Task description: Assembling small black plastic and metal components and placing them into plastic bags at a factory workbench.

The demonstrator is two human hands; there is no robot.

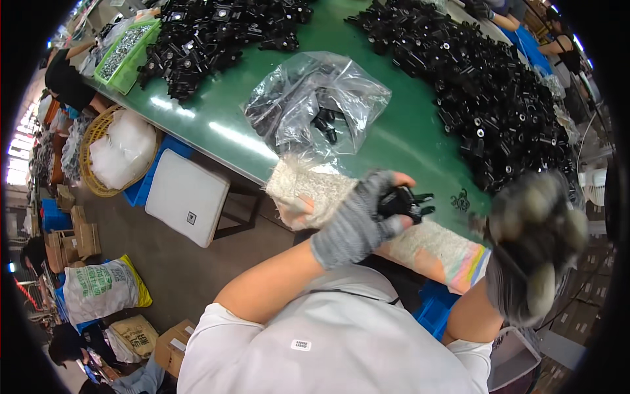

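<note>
My left hand (357,220), in a grey glove with bare fingertips, grips a small black plastic clamp-like part (403,203) with prongs pointing right. It is over a folded pale towel (315,190) at the table's near edge. Smeared by motion, my gloved right hand (531,256) is off to the right, near the edge of a large pile of black parts (489,108); whether it holds anything does not show. Ahead of my left hand lies a clear plastic bag (289,98) with a few black parts (326,125) in its mouth. Several tiny dark pieces (461,200) lie between my hands.
The green table (216,111) bears another black-part heap (197,39) and a green bin (125,56) of small metal pieces at far left. A wicker basket (88,154) with white bags and a white-topped stool (184,194) stand left. Other people work around.
</note>
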